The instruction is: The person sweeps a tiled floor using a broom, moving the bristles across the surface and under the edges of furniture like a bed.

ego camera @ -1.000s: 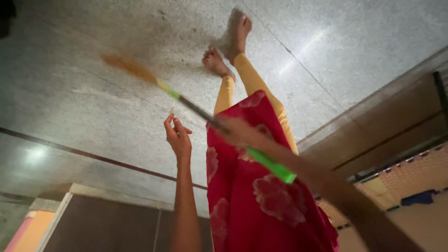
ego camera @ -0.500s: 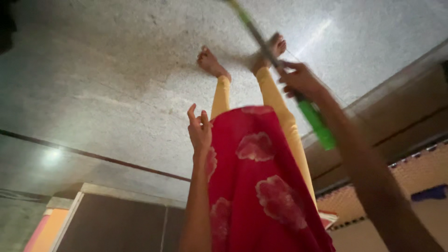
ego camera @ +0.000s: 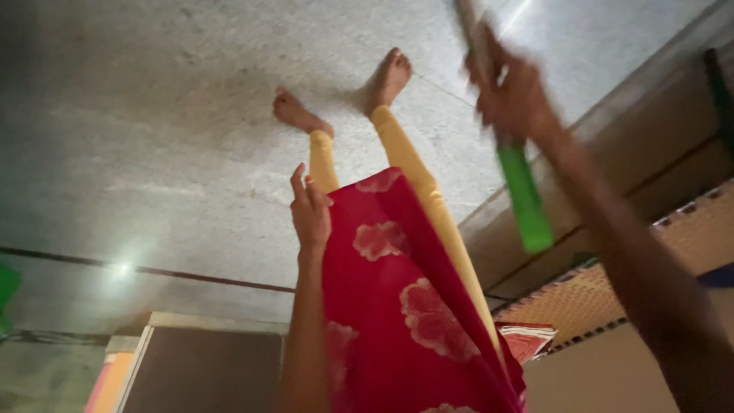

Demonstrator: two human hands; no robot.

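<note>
Mid-sweep by the look of it, nowhere near wrapped up.

Starting at the left: big stretch of grey speckled floor [ego camera: 153,115], no visible piles or scraps on it, though too dim and blurry to call it clean. Dark joint line [ego camera: 153,268] across the lower part, with a bright light reflection on it.

Moving toward the middle: left hand [ego camera: 310,214] raised beside the red floral dress [ego camera: 397,306], fingers loose and spread, grip released, nothing in it. Bare feet [ego camera: 390,76] planted on the floor above that, yellow leggings [ego camera: 405,149] below them.

Further right: right hand [ego camera: 512,99] with its grip clenched around the broom [ego camera: 524,199], green handle end poking out below the fist, shaft running up and out of the top edge. Brush end out of view, so no telling whether touching the floor or lifted. All quite motion-blurred.

Far right: brown wall panel [ego camera: 650,153] and a woven mat [ego camera: 612,298] along the edge. Probably plenty of floor left to cover, no heap gathered anywhere in view.
</note>
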